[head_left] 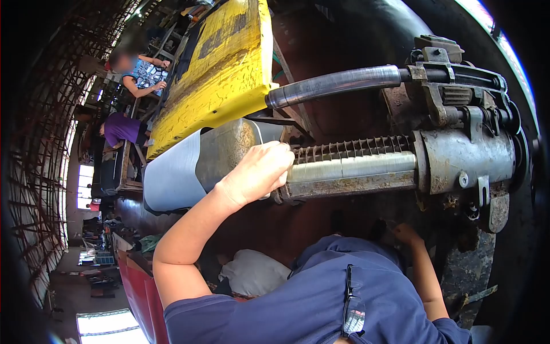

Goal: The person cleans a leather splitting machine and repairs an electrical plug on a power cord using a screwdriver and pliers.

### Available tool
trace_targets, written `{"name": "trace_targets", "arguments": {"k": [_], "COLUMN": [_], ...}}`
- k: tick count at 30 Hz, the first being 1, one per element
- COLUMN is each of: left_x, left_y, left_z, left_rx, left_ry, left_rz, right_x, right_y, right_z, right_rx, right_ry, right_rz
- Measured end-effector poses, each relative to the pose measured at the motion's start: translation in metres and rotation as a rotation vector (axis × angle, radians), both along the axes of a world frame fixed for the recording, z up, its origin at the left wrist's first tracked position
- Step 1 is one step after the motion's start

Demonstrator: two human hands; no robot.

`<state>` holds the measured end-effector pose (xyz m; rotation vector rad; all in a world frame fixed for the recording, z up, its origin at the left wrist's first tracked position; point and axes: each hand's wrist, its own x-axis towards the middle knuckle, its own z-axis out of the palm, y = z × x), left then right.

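My left hand [260,169] is closed in a fist at the near end of a machine's long metal bar [352,166], which has a ridged, coil-like strip [355,149] along its top. What the fingers grip there is hidden. Just left of the fist sits a rounded dark housing [226,149] with a worn brown patch, and beside it a smooth grey-blue panel [172,180]. Lower and to the right, my right hand [407,234] hangs in shadow below the machine, apart from the bar. Its fingers are too dark to make out clearly.
A worn yellow board [220,69] slants beside the machine, with a shiny metal roller [338,86] at its edge. The greasy machine head [464,155] fills the right. Two people [140,74] are at benches on the far left. A red panel [140,292] stands low left.
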<state>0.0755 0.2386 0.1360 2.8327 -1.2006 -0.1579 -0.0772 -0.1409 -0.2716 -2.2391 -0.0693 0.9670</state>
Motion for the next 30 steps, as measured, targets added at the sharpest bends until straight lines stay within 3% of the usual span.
{"name": "trace_targets", "arguments": {"k": [13,19,26,30], "left_x": [0.000,-0.001,0.001,0.001], "left_y": [0.012,0.020,0.030,0.035], "left_z": [-0.004,-0.012,-0.019,-0.020], "left_rx": [-0.104,-0.197,-0.308,-0.307], "left_ry": [-0.046,-0.085,-0.089,-0.063], "left_rz": [-0.102,-0.140,-0.124,-0.089], "right_x": [0.013,0.016,0.037,0.048], "right_y": [0.004,0.014,0.059,0.092], "right_z": [0.036,0.092,0.257,0.344], "right_rx": [-0.125,-0.095,0.079,0.431], "right_ry": [0.004,-0.067,-0.055,-0.256], "right_rz": [0.059,0.124,0.321,0.340]}}
